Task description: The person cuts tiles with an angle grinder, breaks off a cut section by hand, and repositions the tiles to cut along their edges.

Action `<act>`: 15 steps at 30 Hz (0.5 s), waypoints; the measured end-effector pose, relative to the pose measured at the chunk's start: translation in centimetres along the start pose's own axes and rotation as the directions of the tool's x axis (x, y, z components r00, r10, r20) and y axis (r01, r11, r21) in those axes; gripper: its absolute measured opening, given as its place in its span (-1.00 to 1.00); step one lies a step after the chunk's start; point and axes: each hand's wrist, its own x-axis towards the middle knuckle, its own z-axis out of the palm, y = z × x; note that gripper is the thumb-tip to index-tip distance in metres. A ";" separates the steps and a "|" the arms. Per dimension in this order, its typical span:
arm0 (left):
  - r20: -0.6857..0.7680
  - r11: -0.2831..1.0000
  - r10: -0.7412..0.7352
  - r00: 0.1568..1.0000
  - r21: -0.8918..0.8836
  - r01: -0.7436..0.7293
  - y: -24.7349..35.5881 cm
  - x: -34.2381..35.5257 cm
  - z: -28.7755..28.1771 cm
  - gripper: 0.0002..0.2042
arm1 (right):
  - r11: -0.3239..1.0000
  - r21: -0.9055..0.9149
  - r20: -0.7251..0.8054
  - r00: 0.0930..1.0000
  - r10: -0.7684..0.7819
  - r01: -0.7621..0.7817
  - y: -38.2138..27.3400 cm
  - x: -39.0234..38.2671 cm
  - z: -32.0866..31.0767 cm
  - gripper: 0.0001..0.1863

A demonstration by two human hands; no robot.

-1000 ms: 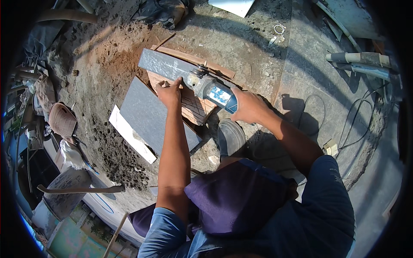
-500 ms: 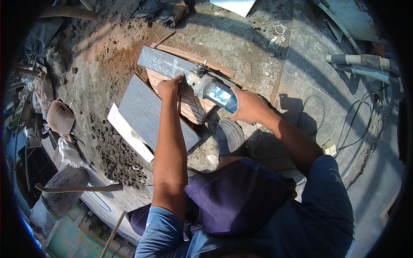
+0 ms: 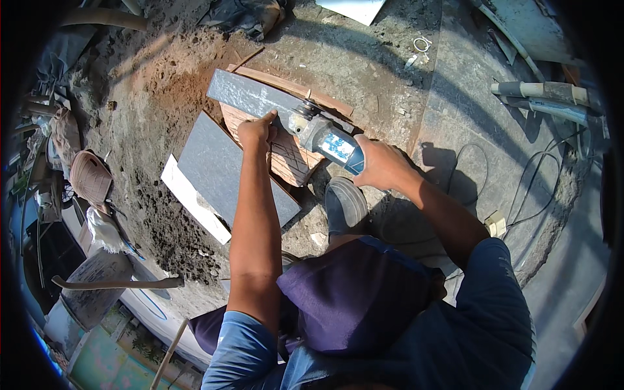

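My right hand [image 3: 382, 164] is wrapped round the body of a blue angle grinder [image 3: 337, 147]. The grinder's disc end rests over the near edge of a narrow grey tile strip [image 3: 244, 91]. My left hand [image 3: 256, 131] grips that same edge, left of the grinder, its index finger stretched along the tile; its other fingers are partly hidden. Beneath the strip lies a reddish-brown ribbed tile [image 3: 289, 160]. To the left, a larger grey tile [image 3: 224, 166] lies beside a white piece of board [image 3: 195, 200]. The disc's contact with the strip is hard to make out.
My sandalled foot [image 3: 346, 205] stands just below the grinder. A dark cable [image 3: 469, 146] loops over the concrete at right, near pipes [image 3: 543, 92]. Loose soil [image 3: 172, 224] lies at left, with a wooden handle [image 3: 120, 284] nearer me.
The grinder and my right hand have shifted slightly to the right along the tile strip. My left hand stays where it was on the tile.
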 end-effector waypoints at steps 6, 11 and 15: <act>0.003 1.000 0.011 1.000 0.021 -0.011 0.1 -0.1 0.0 -0.62 | 1.000 -0.013 -0.018 1.000 -0.011 0.011 0.7 -0.4 0.2 -0.03; 0.016 1.000 -0.007 1.000 0.018 0.006 -0.1 0.0 -0.2 -0.67 | 1.000 -0.003 -0.023 1.000 -0.012 0.012 1.3 -0.9 0.5 -0.01; -0.007 1.000 0.006 1.000 0.015 -0.006 -0.2 0.0 0.0 -0.62 | 1.000 0.000 -0.016 1.000 -0.007 0.007 1.6 -1.3 0.4 -0.01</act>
